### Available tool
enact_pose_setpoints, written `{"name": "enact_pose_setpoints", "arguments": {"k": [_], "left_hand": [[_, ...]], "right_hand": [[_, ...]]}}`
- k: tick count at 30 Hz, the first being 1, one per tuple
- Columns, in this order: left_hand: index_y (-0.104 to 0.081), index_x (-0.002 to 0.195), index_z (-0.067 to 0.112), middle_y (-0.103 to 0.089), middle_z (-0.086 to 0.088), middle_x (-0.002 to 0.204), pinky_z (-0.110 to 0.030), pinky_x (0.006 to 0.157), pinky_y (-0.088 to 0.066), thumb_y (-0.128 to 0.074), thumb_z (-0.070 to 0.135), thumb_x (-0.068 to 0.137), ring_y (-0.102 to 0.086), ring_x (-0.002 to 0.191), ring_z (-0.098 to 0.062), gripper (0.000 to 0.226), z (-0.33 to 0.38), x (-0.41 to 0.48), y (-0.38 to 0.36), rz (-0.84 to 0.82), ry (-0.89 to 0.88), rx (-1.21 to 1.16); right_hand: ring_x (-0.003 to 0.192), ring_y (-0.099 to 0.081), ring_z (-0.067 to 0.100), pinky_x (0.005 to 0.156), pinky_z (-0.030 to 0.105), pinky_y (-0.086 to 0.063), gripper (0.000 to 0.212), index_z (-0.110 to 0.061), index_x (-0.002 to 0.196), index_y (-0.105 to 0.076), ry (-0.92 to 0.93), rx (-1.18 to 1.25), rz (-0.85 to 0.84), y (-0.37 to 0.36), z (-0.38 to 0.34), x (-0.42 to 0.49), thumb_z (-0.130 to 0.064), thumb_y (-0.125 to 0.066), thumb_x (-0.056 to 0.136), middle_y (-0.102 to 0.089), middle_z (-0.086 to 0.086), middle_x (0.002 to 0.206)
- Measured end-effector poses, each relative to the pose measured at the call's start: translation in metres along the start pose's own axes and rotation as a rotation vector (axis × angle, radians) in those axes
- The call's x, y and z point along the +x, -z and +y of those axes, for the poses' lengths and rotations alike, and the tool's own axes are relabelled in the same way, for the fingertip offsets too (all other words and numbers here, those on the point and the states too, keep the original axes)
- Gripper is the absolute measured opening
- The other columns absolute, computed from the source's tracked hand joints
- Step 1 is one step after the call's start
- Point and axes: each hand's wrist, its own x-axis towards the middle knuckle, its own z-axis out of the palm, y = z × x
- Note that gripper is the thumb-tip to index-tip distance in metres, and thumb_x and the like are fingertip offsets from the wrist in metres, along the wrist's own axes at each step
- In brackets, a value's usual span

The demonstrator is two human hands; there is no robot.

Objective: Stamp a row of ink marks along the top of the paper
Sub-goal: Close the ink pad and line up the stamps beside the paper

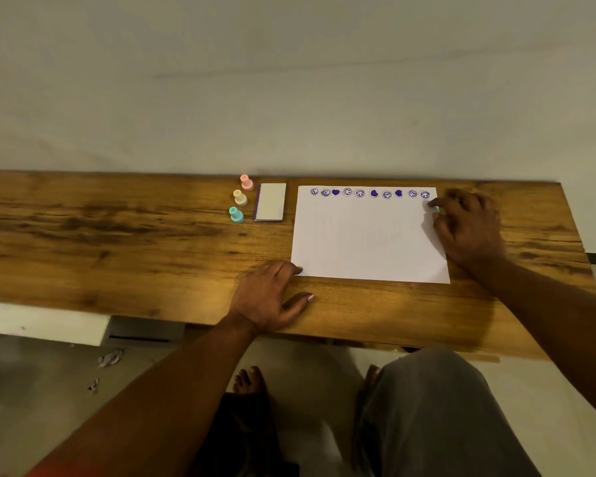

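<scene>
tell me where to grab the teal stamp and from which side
Pinch the teal stamp by its narrow top knob, coming down from above. It stands upright on its wider base, so the knob points up with room around it. The cream stamp stands close behind and the ink pad to its right, so the near left side is probably the freest.

Ink marks [369, 193] line paper [365, 242] top; left hand [269, 297] touches corner, right hand [468, 228] edge.

Stamps [240, 197] and ink pad [270, 202] crowd the paper [369, 235] on its left; tabletop [117, 235] beyond lies open.
</scene>
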Motion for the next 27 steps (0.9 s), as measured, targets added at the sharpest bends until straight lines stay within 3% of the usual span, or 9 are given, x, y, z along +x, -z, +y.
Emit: {"name": "enact_pose_setpoints", "arguments": {"k": [10,14,20,27], "left_hand": [[-0.056,0.138,0.024,-0.069,0.000,0.113,-0.027,0.076,-0.046,-0.056,0.067,0.093,-0.066,0.096,-0.018,0.062,-0.005,-0.003,0.001,0.033,0.015,-0.049],[-0.049,0.145,0.027,-0.067,0.001,0.122,-0.031,0.077,-0.052,-0.056,0.068,0.094,-0.066,0.100,-0.018,0.066,-0.005,-0.003,0.001,0.006,0.024,-0.075],[-0.045,0.150,0.029,-0.063,0.003,0.139,-0.032,0.083,-0.058,-0.049,0.075,0.096,-0.065,0.114,-0.016,0.071,-0.009,-0.002,-0.002,-0.028,0.025,-0.053],[-0.052,0.146,0.025,-0.066,0.002,0.131,-0.032,0.082,-0.058,-0.048,0.073,0.097,-0.065,0.110,-0.016,0.069,-0.007,0.001,0.004,-0.095,0.001,-0.074]], "right_hand": [[0.126,-0.048,0.040,0.098,0.051,-0.042,0.048,-0.026,0.137,-0.054,-0.006,-0.013,-0.055,0.001,-0.006,0.001,-0.042,-0.040,0.094,-0.052,0.005,0.142],[0.122,-0.046,0.042,0.092,0.052,-0.044,0.050,-0.016,0.139,-0.050,-0.034,0.014,-0.022,0.012,-0.017,-0.002,-0.035,-0.047,0.093,-0.055,0.013,0.138],[0.121,-0.047,0.040,0.089,0.049,-0.045,0.058,-0.011,0.143,-0.045,-0.073,-0.031,-0.067,0.017,-0.020,-0.002,-0.043,-0.041,0.094,-0.054,0.016,0.136],[0.130,-0.040,0.038,0.092,0.048,-0.044,0.052,-0.031,0.144,-0.051,-0.070,-0.074,-0.203,0.031,-0.031,-0.001,-0.043,-0.043,0.094,-0.044,0.006,0.149]]}}
